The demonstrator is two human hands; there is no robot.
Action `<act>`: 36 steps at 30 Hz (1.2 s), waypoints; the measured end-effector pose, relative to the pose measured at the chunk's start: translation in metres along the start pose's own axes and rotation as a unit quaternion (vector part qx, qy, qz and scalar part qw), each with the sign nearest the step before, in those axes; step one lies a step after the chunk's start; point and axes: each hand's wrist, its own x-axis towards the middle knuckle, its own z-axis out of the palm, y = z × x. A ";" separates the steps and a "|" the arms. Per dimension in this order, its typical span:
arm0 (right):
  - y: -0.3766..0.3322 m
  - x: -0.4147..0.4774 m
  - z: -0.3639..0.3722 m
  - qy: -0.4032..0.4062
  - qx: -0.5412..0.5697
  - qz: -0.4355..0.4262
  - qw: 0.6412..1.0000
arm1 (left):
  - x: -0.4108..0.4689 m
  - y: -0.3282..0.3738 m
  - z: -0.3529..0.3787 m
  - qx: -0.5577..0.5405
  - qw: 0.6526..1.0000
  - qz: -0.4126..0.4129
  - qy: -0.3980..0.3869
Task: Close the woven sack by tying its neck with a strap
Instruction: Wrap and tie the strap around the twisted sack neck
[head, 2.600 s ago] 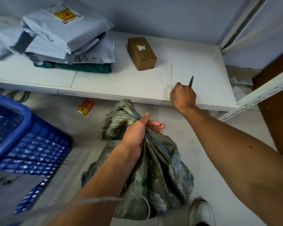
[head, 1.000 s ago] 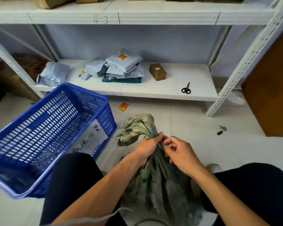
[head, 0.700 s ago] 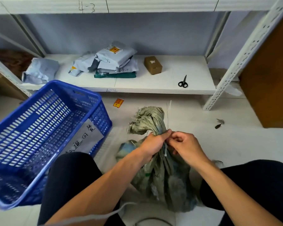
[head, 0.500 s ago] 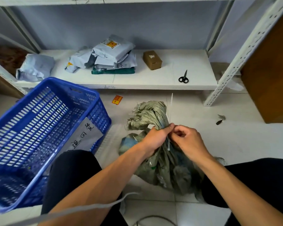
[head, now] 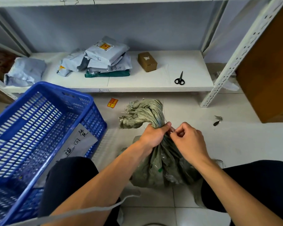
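Watching the head feed. The woven sack is standing on the floor tiles between the person's two knees. Its neck is bunched and its frayed top is flopping toward the left.

The left hand is gripping that neck, fingers wrapped round it and thumb pressing at the top. The right hand is working just beside the left thumb. Its fingers are curling in, with thumb and forefinger pinching the strap (a thin pale line, hardly showing, running up past the sack's top).

Surroundings:
- One blue basket is tilting at the left. Its near side is sitting close to the left knee, and its right wall is near the sack but apart from it.
- One paper label is lying inside the basket.
- One loose grey cord is crossing the foreground by the left forearm.

Room: tile floor is stretching right of the sack, out to the white upright and a brown panel. Two dark scraps are lying on it. Ahead, the low shelf is running its edge well beyond the sack.

The shelf is carrying:
- one pair of scissors
- one cardboard box
- a heap of grey mailers (layers uncountable from here)
- one more mailer apart at the left end

One red-and-yellow sticker is lying on the floor between shelf and sack.
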 end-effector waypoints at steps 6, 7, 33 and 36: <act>-0.005 -0.001 0.003 -0.035 0.080 -0.017 0.996 | -0.003 0.004 -0.007 -0.011 1.000 -0.012 0.001; -0.007 -0.001 0.001 -0.045 0.123 -0.002 0.991 | -0.004 0.006 -0.010 -0.013 1.000 -0.011 0.000; -0.006 -0.001 -0.004 -0.100 0.191 0.017 0.976 | -0.016 0.020 -0.017 -0.011 0.997 -0.002 0.073; -0.003 0.002 -0.003 -0.059 0.174 0.003 0.983 | -0.017 0.019 -0.014 0.006 0.997 0.004 0.071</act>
